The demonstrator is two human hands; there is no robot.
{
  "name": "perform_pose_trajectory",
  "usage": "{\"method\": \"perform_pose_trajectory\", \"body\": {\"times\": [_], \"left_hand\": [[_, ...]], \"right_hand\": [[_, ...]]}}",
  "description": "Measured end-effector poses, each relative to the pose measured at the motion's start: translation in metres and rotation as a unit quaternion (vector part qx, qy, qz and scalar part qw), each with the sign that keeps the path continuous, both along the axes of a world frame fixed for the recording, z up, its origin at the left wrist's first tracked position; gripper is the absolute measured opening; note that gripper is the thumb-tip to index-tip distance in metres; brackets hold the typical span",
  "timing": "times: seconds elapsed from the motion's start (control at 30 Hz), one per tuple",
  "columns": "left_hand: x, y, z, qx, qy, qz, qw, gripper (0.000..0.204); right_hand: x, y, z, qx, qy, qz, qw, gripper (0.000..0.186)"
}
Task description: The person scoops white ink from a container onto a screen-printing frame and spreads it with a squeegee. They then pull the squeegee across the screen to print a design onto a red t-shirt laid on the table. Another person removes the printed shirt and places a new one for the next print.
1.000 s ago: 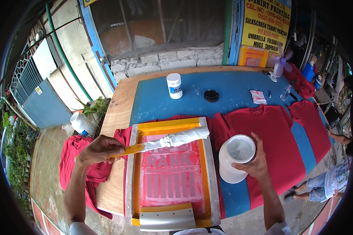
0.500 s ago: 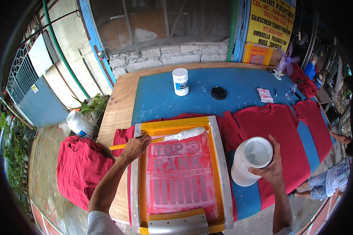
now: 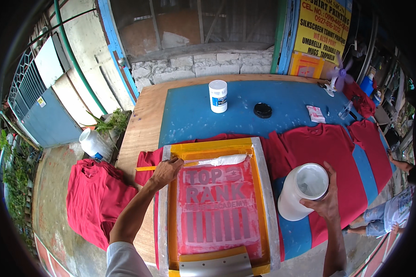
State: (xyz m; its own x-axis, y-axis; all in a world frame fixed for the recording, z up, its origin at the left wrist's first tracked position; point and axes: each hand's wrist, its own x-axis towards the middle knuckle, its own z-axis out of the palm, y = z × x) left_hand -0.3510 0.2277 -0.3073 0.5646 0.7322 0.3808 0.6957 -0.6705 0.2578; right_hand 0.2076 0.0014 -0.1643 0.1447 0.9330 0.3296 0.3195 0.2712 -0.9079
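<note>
My left hand [image 3: 166,171] grips a flat yellow stick [image 3: 145,168] across the upper part of a printing screen [image 3: 270,194]. White paste [image 3: 222,161] lies thickly along the stick's right end, just inside the top edge. The screen has an aluminium frame, yellow tape and a red-stained mesh with a stencilled design, and it rests over red shirts. A metal-handled squeegee [image 3: 215,264] lies at its near end. My right hand [image 3: 326,203] holds a large open white tub [image 3: 291,203] beside the screen, with pale contents inside.
Red shirts [image 3: 333,180] lie on the blue-topped table [image 3: 189,120], with a white jar [image 3: 217,97], black lid [image 3: 262,110] and small fan [image 3: 342,76] behind. A shirt pile [image 3: 92,203] and white container [image 3: 92,143] are at left. Another person [image 3: 383,207] stands at right.
My left hand has moved right and up, bringing the paste-covered stick down along the screen's upper edge. My right hand and the tub have shifted right, away from the screen.
</note>
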Motion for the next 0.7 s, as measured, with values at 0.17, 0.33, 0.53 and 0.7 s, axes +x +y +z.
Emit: {"method": "perform_pose_trajectory", "body": {"times": [0.17, 0.33, 0.53, 0.7], "left_hand": [[-0.004, -0.003, 0.001, -0.032, 0.012, 0.009, 0.999, 0.019], [-0.007, -0.005, 0.004, 0.005, 0.001, -0.001, 1.000, 0.017], [-0.010, -0.006, 0.005, -0.012, 0.003, 0.010, 1.000, 0.019], [-0.015, -0.004, 0.011, 0.006, 0.017, 0.005, 1.000, 0.022]], "right_hand": [[-0.002, 0.000, 0.000, -0.002, -0.016, -0.014, 1.000, 0.139], [-0.003, 0.000, 0.001, -0.003, -0.019, -0.021, 1.000, 0.139], [-0.004, 0.000, 0.004, -0.012, -0.021, -0.029, 0.999, 0.140], [-0.005, -0.002, 0.005, -0.023, -0.031, -0.034, 0.999, 0.142]]}}
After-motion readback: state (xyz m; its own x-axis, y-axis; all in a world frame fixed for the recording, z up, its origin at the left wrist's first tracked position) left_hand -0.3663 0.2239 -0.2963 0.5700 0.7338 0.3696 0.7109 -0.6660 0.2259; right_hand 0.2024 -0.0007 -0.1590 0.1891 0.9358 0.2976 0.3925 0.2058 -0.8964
